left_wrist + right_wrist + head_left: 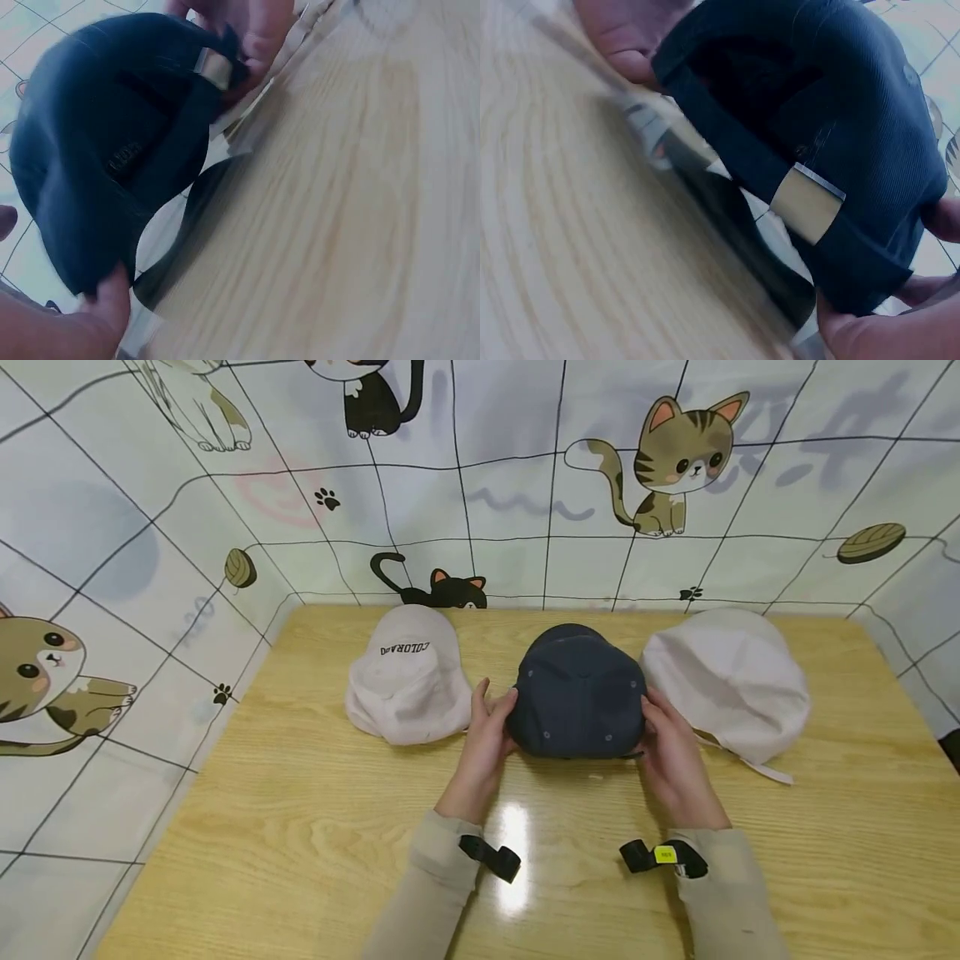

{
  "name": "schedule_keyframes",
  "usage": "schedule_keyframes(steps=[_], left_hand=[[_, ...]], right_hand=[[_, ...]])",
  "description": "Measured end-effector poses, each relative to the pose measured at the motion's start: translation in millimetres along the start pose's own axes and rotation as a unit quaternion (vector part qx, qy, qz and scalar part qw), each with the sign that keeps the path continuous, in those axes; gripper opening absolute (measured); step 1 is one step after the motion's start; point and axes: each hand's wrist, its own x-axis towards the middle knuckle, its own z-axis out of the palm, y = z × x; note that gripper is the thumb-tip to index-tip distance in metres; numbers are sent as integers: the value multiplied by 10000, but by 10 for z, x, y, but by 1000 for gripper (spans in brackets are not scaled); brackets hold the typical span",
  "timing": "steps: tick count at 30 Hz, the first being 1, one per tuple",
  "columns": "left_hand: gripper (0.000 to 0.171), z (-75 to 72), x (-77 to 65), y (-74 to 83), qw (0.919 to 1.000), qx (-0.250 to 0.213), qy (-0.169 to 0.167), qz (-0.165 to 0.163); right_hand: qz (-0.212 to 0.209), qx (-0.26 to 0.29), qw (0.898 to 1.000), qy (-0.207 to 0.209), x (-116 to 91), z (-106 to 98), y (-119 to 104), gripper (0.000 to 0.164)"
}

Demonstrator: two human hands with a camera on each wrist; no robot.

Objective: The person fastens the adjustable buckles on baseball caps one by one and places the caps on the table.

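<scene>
Between my two hands is a navy baseball cap (581, 697), its back side turned toward me. My left hand (487, 739) grips its left side, with the thumb and fingers on the fabric. On the opposite side my right hand (672, 760) pinches the cap's edge. The right wrist view shows the cap's back strap with a metal buckle (808, 202) and the dark opening above it. In the left wrist view the cap (82, 142) appears tilted, with the left hand (97, 322) at its lower edge. The cap's brim is mostly hidden in the head view.
A white cap with COLORADO lettering (405, 681) lies to the left on the wooden table (300, 827). Another white cap (731, 681) lies to the right, its strap trailing on the wood. Behind the table hangs a cat-patterned backdrop (510, 502).
</scene>
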Motion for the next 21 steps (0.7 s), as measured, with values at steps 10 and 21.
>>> schedule_keyframes(steps=[10,21], left_hand=[[83,-12,14,16,9745,2237,-71,153],[68,40,-241,456,8039,5705,-479,1610]], right_hand=[[163,-1947,9806,156,185,47,89,68],[-1272,-5961,7927,-118,-167,72,-413,54]])
